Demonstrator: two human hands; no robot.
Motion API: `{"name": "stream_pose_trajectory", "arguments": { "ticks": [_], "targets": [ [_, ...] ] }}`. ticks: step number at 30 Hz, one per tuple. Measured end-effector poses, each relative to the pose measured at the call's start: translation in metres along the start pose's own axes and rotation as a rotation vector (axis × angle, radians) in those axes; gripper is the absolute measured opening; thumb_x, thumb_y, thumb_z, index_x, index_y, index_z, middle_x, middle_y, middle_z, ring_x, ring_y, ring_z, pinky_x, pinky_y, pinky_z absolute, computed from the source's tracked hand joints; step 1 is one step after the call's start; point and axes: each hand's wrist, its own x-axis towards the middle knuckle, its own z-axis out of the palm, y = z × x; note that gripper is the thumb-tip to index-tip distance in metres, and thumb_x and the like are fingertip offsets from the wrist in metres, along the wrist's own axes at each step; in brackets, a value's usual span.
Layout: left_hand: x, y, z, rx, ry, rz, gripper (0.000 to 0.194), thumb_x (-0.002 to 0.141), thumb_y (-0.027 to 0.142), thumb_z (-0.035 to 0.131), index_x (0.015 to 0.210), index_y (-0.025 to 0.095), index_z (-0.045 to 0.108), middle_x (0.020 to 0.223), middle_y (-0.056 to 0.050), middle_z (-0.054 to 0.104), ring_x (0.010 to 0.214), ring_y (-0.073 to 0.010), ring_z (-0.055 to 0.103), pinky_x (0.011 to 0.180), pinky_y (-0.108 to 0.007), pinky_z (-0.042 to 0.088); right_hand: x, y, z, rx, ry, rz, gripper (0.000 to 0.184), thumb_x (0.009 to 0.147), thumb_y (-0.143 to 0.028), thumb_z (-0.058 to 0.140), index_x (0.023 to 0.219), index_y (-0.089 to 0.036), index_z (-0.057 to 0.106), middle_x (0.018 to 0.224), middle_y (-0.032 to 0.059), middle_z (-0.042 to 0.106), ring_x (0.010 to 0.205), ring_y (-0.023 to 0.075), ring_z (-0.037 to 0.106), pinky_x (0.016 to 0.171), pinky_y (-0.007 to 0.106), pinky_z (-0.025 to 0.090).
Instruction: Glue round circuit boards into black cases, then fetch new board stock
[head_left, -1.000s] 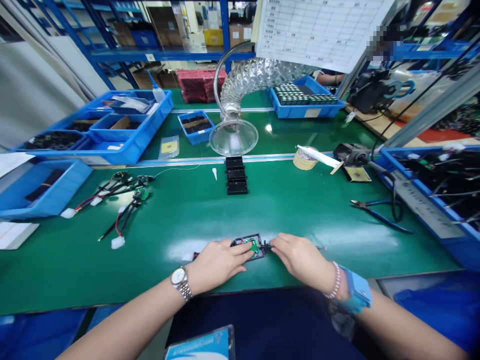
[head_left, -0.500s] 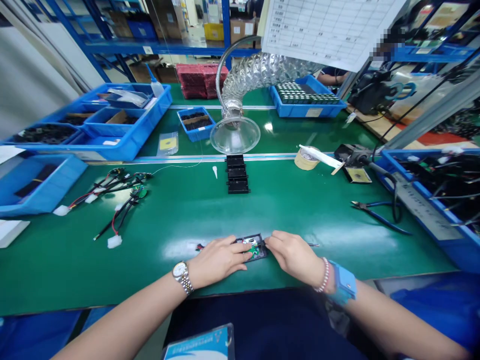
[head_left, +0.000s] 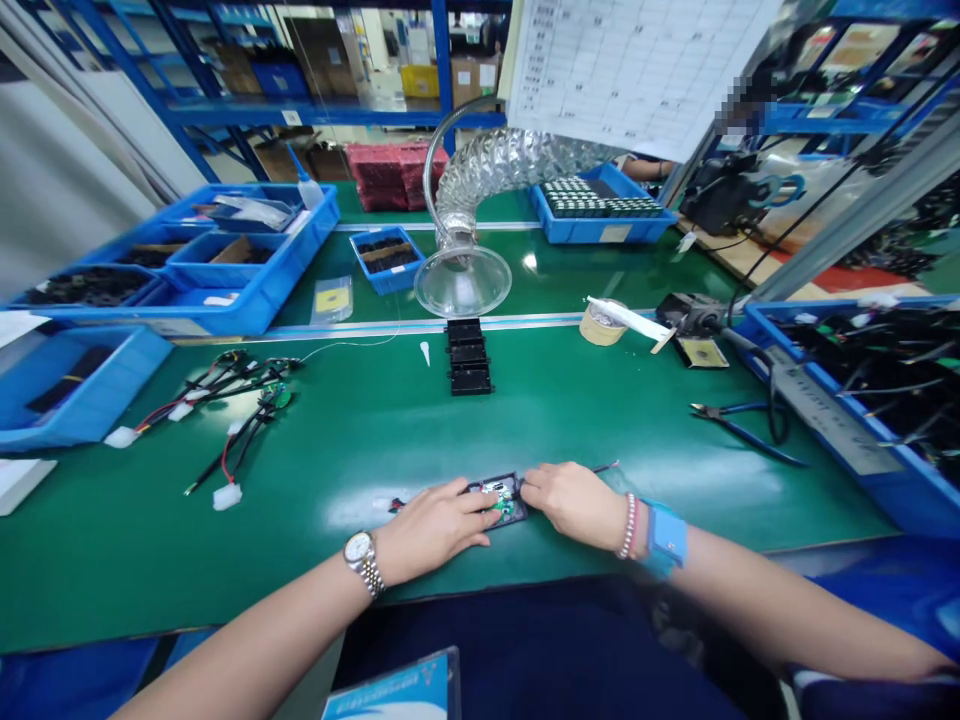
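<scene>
The green circuit board (head_left: 507, 507) lies inside the black case (head_left: 517, 521), on the desk (head_left: 600, 410) just before you; the case stands open, and the fitting of the cable (head_left: 606, 467) at its right end appears unfinished. The case faces upward, its long axis running left to right, right end slightly farther from you. Your left hand (head_left: 441, 527) rests on it, fingers slightly apart; your right hand (head_left: 574, 505) appears to clamp the cable between its fingers.

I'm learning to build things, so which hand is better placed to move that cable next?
Probably the right hand: it seems to pinch the cable at the right end of the black case. The left hand lies partly over the green circuit board.
</scene>
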Motion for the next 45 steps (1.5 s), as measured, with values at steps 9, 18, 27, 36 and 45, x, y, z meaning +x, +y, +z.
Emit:
{"name": "stream_pose_trajectory", "arguments": {
  "ticks": [9, 18, 27, 36, 45],
  "targets": [
    [0.001, 0.001, -0.002, 0.024, -0.025, 0.012, 0.032, 0.088, 0.038, 0.039, 0.113, 0.025, 0.056, 0.110, -0.004, 0.061, 0.086, -0.0168, 0.051, 0.077, -0.029, 0.046, -0.003, 0.014, 0.007, 0.275, 0.102, -0.018, 0.025, 0.088, -0.014, 0.038, 0.074, -0.014, 0.059, 0.077, 0.0064, 0.058, 0.072, 0.0137, 0.051, 0.066, 0.024, 0.041],
    [0.001, 0.000, -0.002, 0.020, -0.042, 0.004, 0.032, 0.089, 0.038, 0.038, 0.113, 0.025, 0.055, 0.113, -0.002, 0.060, 0.087, -0.0169, 0.051, 0.078, -0.030, 0.045, -0.003, 0.007, 0.007, 0.271, 0.147, 0.015, 0.023, 0.088, -0.015, 0.037, 0.082, -0.014, 0.060, 0.080, 0.0066, 0.057, 0.074, 0.0144, 0.050, 0.068, 0.026, 0.042],
    [0.000, 0.002, -0.004, 0.044, -0.106, -0.026, 0.034, 0.090, 0.039, 0.034, 0.114, 0.025, 0.053, 0.118, -0.004, 0.055, 0.088, -0.0183, 0.051, 0.076, -0.032, 0.048, -0.010, -0.018, 0.004, 0.121, 0.213, 0.076, 0.031, 0.085, -0.038, 0.047, 0.110, -0.021, 0.056, 0.091, 0.0081, 0.049, 0.081, 0.0189, 0.043, 0.069, 0.032, 0.038],
    [0.002, 0.003, -0.008, 0.062, -0.127, -0.044, 0.033, 0.089, 0.039, 0.033, 0.114, 0.027, 0.051, 0.121, -0.006, 0.047, 0.093, -0.0198, 0.051, 0.078, -0.035, 0.049, -0.007, -0.024, 0.023, 0.116, 0.291, 0.039, 0.028, 0.089, -0.028, 0.042, 0.111, -0.014, 0.053, 0.097, 0.0100, 0.054, 0.088, 0.0201, 0.045, 0.074, 0.035, 0.040],
    [0.002, 0.001, -0.007, 0.017, -0.112, -0.029, 0.035, 0.089, 0.041, 0.035, 0.117, 0.028, 0.050, 0.120, -0.006, 0.048, 0.094, -0.0200, 0.050, 0.079, -0.034, 0.048, -0.007, -0.019, 0.019, 0.213, 0.244, -0.030, 0.023, 0.090, -0.027, 0.041, 0.104, -0.021, 0.058, 0.110, 0.0084, 0.053, 0.094, 0.0190, 0.044, 0.078, 0.035, 0.039]
  ]
}}
